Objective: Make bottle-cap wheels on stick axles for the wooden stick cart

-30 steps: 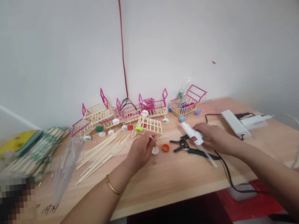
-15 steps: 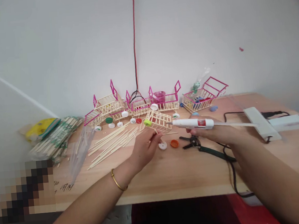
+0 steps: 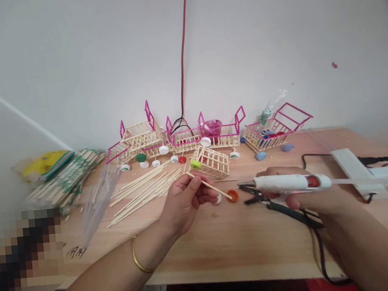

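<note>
Pinched in my left hand (image 3: 188,198) is a thin wooden stick (image 3: 214,188), slanting down to the right. Its far end is over or at an orange bottle cap (image 3: 233,195); contact is hard to tell. My right hand (image 3: 296,195) is wrapped round a white hot glue gun (image 3: 285,183), whose nozzle points left, a little right of the cap. A white cap (image 3: 218,198) lies partly behind my left fingers. Just beyond them a small stick-built cart (image 3: 214,161) with a lime-green cap wheel (image 3: 196,164) rests on the table. Dark-handled pliers (image 3: 263,199) lie beneath the glue gun.
Several stick carts with magenta rails (image 3: 186,139) line the wall around a pink cup (image 3: 213,127). Loose sticks (image 3: 143,190) and a bag of sticks (image 3: 68,179) lie left. At right are another cart (image 3: 268,134), a white power strip (image 3: 359,171) and black cable (image 3: 320,243).
My left hand has turned and raised the stick into full view, its end now by the orange cap. The glue gun has shifted right and lower, away from the left hand.
</note>
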### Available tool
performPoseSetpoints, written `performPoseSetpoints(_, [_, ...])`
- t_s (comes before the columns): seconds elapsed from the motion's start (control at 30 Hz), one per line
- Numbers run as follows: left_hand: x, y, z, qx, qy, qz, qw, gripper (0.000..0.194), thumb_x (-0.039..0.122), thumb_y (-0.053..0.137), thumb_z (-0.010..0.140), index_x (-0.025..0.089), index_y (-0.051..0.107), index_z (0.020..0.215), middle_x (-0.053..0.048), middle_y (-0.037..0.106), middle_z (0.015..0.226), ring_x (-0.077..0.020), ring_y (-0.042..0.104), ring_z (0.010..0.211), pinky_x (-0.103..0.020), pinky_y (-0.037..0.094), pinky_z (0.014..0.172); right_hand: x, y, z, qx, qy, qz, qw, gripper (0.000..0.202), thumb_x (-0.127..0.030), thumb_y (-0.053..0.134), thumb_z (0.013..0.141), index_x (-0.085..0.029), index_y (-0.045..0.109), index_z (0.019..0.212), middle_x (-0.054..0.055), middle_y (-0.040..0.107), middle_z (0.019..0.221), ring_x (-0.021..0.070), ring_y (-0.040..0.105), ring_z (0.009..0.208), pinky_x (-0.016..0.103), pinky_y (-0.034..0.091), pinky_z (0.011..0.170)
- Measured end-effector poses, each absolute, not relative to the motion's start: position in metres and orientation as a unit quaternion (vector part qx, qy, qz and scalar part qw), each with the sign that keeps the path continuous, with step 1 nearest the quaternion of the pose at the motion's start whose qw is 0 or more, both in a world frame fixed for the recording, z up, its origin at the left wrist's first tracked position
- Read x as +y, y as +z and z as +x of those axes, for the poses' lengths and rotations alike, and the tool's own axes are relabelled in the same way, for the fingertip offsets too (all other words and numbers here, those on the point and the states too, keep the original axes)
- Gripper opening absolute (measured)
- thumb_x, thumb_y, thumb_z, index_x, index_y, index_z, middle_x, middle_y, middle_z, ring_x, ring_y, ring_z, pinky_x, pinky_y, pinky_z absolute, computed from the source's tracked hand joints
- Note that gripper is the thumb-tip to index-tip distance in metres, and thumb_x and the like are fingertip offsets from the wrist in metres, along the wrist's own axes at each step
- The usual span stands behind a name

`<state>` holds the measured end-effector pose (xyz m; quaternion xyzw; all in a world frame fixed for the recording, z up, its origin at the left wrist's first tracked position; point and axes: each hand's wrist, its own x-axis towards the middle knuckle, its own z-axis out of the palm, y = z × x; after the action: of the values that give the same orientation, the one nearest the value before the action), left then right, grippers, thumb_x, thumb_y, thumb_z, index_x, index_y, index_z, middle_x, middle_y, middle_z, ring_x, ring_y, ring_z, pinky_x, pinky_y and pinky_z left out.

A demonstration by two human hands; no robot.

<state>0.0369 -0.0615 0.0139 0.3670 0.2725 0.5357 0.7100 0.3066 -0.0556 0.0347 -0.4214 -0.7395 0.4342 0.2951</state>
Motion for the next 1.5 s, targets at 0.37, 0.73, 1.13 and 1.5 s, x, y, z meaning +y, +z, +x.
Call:
performPoseSetpoints(0.37, [-0.057, 0.015, 0.036, 0.284, 0.514, 0.274, 0.761, 0.015, 0.026, 0.068, 0.08, 0.012, 0.061, 0.082, -0.002, 0.068, 0.076, -0.0089, 0.066, 0.062, -0.019, 0.057, 0.059, -0.058, 0.032, 0.304, -0.729, 0.503, -0.369, 0.282, 0.046, -0.062, 0.073, 0.061, -0.021, 0.055, 0.071, 0.0, 0.054, 0.067, 0.0151, 0.045, 0.06, 0.028, 0.034, 0.052])
performPoseSetpoints(0.73, [-0.057, 0.016, 0.037, 0.274, 0.514, 0.255, 0.772, 0.013, 0.023, 0.067, 0.081, 0.011, 0.061, 0.082, -0.003, 0.068, 0.074, -0.0094, 0.067, 0.061, -0.019, 0.058, 0.058, -0.059, 0.029, 0.3, -0.711, 0.503, -0.405, 0.279, 0.042, -0.054, 0.078, 0.06, -0.02, 0.057, 0.073, -0.002, 0.053, 0.064, 0.0136, 0.045, 0.058, 0.026, 0.032, 0.051])
performPoseSetpoints(1.13, [-0.058, 0.016, 0.037, 0.273, 0.517, 0.258, 0.769, 0.015, 0.022, 0.068, 0.08, 0.009, 0.061, 0.083, -0.004, 0.068, 0.075, -0.0095, 0.067, 0.061, -0.019, 0.058, 0.059, -0.054, 0.015, 0.304, -0.706, 0.505, -0.405, 0.289, 0.036, -0.044, 0.081, 0.057, -0.021, 0.061, 0.076, -0.002, 0.054, 0.067, 0.0137, 0.047, 0.06, 0.025, 0.035, 0.053])
performPoseSetpoints(1.5, [-0.058, 0.017, 0.038, 0.275, 0.515, 0.253, 0.772, 0.015, 0.022, 0.068, 0.079, 0.009, 0.061, 0.083, -0.004, 0.068, 0.074, -0.0098, 0.066, 0.06, -0.019, 0.058, 0.058, -0.053, 0.026, 0.3, -0.734, 0.486, -0.401, 0.255, 0.035, -0.045, 0.077, 0.062, -0.019, 0.055, 0.07, -0.003, 0.051, 0.062, 0.0114, 0.043, 0.054, 0.023, 0.029, 0.047])
